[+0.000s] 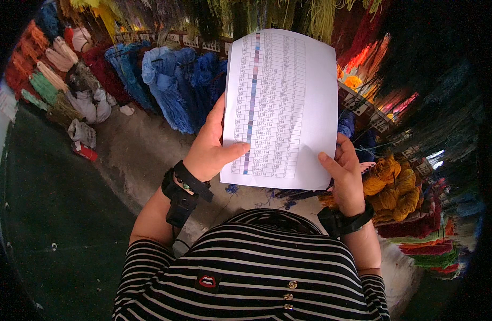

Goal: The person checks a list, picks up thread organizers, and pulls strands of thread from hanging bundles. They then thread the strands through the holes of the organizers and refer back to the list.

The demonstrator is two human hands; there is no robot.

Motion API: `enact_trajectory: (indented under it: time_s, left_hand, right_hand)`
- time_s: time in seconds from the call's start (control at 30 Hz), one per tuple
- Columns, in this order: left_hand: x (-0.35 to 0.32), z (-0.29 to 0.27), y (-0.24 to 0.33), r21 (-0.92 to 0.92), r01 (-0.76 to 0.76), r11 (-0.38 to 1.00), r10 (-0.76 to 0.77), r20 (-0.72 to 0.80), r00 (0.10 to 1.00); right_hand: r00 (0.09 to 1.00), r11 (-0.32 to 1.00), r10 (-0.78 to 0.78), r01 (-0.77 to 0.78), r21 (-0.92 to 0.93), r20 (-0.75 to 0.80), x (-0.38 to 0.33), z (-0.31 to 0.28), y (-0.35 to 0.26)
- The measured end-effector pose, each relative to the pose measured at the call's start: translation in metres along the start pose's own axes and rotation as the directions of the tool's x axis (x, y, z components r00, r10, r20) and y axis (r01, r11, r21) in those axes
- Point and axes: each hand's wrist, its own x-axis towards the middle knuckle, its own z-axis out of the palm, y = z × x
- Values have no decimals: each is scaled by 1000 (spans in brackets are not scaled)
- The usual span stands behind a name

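A white sheet of paper point(315, 101) is held up in front of me by both hands. Printed on it is a table with rows of figures and a narrow column of coloured squares, mostly purples and blues. My left hand point(214, 147) grips the left edge, its thumb lying across the lower rows and its fingers hidden behind the page. At the lower right corner my right hand point(346, 174) pinches the paper, thumb on the front and fingers behind. Whether there are more sheets underneath I cannot tell.
Blue yarn hanks point(171, 80) hang beyond the paper to the left. Golden-yellow hanks point(393, 184) bulge beside my right hand, with dark green strands point(433, 101) hanging above. Red, orange and green bundles line both sides. Grey floor point(144, 139) and a dark green surface point(59, 214) show at lower left.
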Motion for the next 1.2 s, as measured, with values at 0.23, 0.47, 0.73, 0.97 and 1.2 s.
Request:
enact_trajectory:
  time_s: [0.23,0.47,0.73,0.97,1.2]
  left_hand:
    - [3,2,0,-37,11,999,-11,4,1000]
    - [3,0,-2,45,-9,999,9,-9,1000]
    - [3,-1,0,53,1,999,0,-24,1000]
    - [5,1,-1,10,6,1000,-6,-14,1000]
    - [5,-1,-9,-3,-23,1000,23,2,1000]
  right_hand:
    - [998,998,60,-60,-10,-16,2,-6,3]
    - [999,1000,18,-19,-17,-35,5,-10,12]
    - [997,1000,3,-1,18,-71,6,-7,11]
    - [993,1000,16,-17,-7,-116,5,-11,14]
    - [987,1000,8,-7,6,-159,7,-12,21]
